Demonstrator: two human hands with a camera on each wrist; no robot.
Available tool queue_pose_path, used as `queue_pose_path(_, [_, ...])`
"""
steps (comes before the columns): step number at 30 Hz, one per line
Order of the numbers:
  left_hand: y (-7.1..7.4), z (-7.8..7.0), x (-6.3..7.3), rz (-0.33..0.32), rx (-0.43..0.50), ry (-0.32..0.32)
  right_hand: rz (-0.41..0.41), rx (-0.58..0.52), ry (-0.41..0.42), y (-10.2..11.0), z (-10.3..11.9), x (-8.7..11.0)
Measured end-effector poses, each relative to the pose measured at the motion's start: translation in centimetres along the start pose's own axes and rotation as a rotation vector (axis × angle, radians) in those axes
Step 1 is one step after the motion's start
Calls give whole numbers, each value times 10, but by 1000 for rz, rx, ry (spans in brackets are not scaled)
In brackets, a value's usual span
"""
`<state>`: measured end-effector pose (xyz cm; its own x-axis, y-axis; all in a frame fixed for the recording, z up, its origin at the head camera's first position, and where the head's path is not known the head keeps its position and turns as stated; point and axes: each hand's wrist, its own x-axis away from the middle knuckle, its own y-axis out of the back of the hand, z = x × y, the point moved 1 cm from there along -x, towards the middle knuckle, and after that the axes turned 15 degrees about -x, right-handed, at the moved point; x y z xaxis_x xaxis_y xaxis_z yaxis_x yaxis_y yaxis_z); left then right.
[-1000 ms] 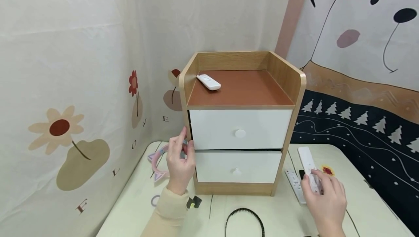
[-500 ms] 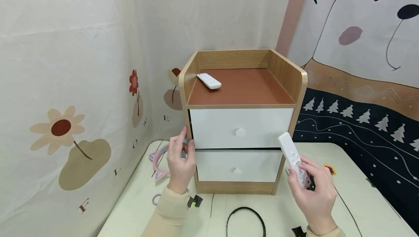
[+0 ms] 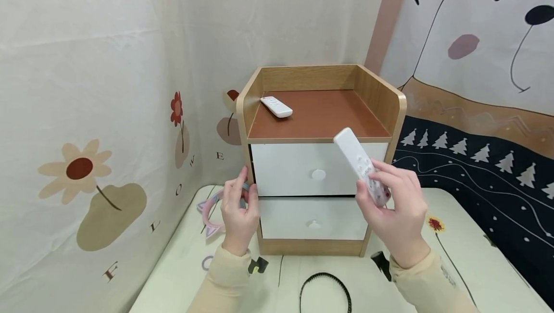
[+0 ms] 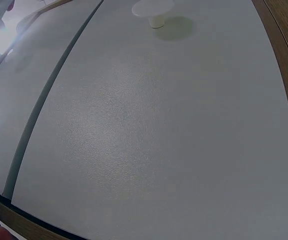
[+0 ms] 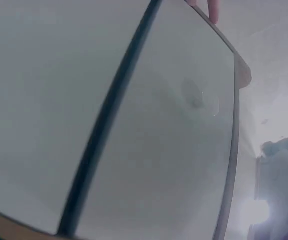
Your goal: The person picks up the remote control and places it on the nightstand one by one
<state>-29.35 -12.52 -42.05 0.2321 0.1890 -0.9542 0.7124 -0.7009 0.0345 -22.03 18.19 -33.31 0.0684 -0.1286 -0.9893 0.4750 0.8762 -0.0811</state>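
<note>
My right hand [image 3: 400, 209] holds a white remote control [image 3: 358, 159] raised in front of the upper white drawer [image 3: 281, 171]. Thumb and fingers pinch its lower end, and its far end tilts up to the left. My left hand [image 3: 239, 214] rests against the left side of the wooden cabinet [image 3: 311, 248], fingers straight along the side panel. A second white remote [image 3: 277, 107] lies on the brown top shelf [image 3: 329, 116], near its left wall. Below the upper drawer sits the lower white drawer [image 3: 285, 219]. In the left wrist view a round white knob [image 4: 153, 7] shows on a drawer front.
A pink cat-ear headband [image 3: 207, 213] lies on the pale table [image 3: 173, 265] to the left of the cabinet, with a small lilac ring [image 3: 206, 262] nearer. In front lies a black headband [image 3: 324, 275]. Printed curtains [image 3: 108, 63] stand close behind and on both sides.
My right hand has lifted the white remote off the table at the right and carried it up and left, in front of the cabinet. The left hand stays in place.
</note>
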Motion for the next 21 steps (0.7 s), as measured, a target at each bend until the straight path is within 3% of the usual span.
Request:
queue_pose_path(12, [0,1,0,3,5,-7,207,126,-95,-24,-10,-43])
queue_pose_path(17, [0,1,-1,-5,0,-12,233,148,-99,-31,-14,-56])
queue_pose_path(21, [0,1,0,-3,-5,-10,314,195,-97,-36,-12,-65])
